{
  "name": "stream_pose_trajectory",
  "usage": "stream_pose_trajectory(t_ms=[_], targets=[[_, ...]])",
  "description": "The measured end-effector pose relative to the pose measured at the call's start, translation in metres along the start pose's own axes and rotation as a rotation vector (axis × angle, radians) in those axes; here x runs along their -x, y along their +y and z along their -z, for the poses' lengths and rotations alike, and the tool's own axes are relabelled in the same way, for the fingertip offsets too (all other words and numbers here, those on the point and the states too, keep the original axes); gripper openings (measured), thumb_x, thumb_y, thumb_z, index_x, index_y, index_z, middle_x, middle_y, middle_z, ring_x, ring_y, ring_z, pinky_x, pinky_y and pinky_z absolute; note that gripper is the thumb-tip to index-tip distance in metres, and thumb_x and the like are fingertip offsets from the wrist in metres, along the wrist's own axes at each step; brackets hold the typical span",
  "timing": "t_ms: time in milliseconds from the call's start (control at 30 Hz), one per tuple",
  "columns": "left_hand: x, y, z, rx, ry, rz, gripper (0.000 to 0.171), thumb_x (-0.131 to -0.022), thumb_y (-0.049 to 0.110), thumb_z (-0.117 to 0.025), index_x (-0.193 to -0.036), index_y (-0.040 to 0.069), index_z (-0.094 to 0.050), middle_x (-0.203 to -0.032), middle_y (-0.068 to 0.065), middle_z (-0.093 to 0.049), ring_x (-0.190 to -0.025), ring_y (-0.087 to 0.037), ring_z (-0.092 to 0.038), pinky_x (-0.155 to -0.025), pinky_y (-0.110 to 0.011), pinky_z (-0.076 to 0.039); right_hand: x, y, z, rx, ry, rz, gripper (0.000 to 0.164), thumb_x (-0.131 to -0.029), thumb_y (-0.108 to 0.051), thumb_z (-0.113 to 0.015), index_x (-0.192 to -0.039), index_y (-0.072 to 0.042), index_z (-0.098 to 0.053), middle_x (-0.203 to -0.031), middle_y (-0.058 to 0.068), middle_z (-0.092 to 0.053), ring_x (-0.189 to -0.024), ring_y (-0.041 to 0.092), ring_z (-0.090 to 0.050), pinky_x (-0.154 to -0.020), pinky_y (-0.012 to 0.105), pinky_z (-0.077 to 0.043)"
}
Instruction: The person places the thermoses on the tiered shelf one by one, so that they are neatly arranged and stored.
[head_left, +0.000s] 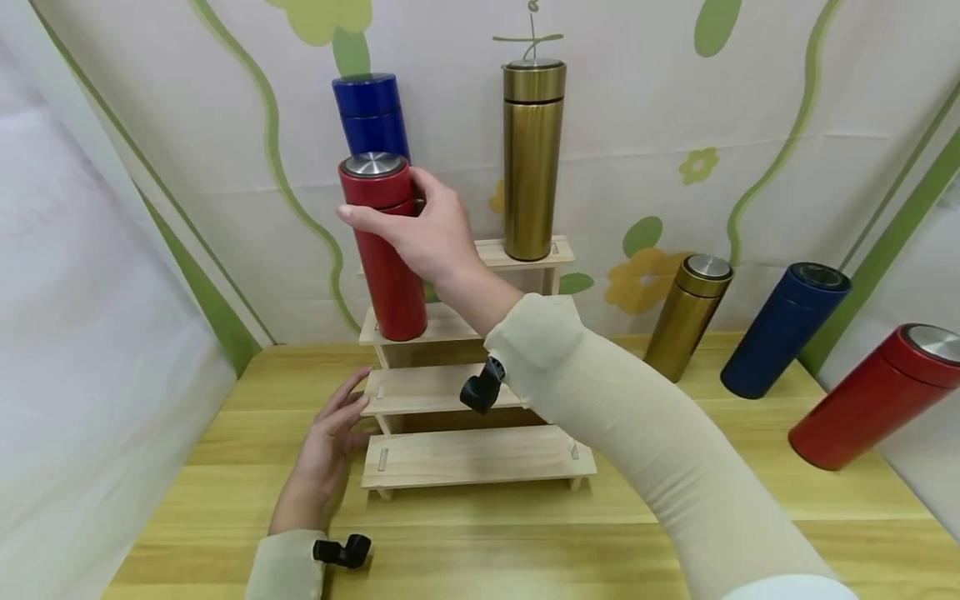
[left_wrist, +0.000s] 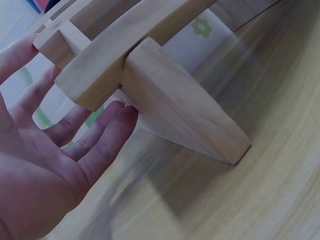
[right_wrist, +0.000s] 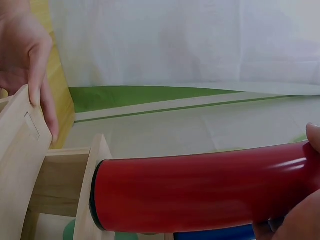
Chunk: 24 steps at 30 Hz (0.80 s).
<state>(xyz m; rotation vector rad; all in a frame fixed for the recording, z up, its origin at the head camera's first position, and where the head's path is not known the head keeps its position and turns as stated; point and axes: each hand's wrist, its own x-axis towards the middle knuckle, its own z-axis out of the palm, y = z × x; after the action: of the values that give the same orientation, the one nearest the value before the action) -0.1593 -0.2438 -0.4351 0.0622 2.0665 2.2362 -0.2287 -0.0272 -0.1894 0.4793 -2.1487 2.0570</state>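
My right hand grips a red thermos flask near its top, thumb across the front. The flask stands upright, its base at the left end of the second-highest step of a wooden stepped rack. In the right wrist view, the flask's dark base rim is right at the step. Low on the left, my left hand touches the rack's side with extended fingers. The left wrist view shows those fingers along the step ends and a support leg.
On the top step stand a blue flask, partly hidden behind the red one, and a tall gold flask. To the right on the wooden table are a gold flask, a blue flask and another red flask. Patterned cloth hangs behind.
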Motion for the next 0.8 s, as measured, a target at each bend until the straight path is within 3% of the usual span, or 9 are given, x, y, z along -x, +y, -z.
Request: stream_pose_trajectory(t_ms=[400,800], targets=[[-0.0014,0.0001,-0.0006,-0.001,0.009,0.007,0.056,-0.112,0.028,-0.052,-0.166,0.021,-0.039,-0.14,0.008,-0.061,-0.13,-0.012,-0.06,-0.106,-0.05,-0.049,-0.0044,0.0011,-0.0063,0.004,0.01,-0.006,0.063,-0.086,-0.038,-0.091,-0.142,-0.024,-0.063,-0.12,-0.006,-0.073,-0.104,0.014,-0.072,-0.091,0.034,-0.059],[-0.0013,0.0006,-0.0007,-0.006,0.014,0.016,0.056,-0.112,0.027,-0.051,-0.166,0.022,-0.039,-0.139,0.01,-0.061,-0.129,-0.012,-0.06,-0.105,-0.047,-0.049,-0.0063,-0.0013,-0.0097,0.1,-0.008,-0.029,0.077,-0.089,-0.042,-0.089,-0.154,-0.024,-0.052,-0.134,-0.005,-0.067,-0.113,0.013,-0.066,-0.098,0.038,-0.059]])
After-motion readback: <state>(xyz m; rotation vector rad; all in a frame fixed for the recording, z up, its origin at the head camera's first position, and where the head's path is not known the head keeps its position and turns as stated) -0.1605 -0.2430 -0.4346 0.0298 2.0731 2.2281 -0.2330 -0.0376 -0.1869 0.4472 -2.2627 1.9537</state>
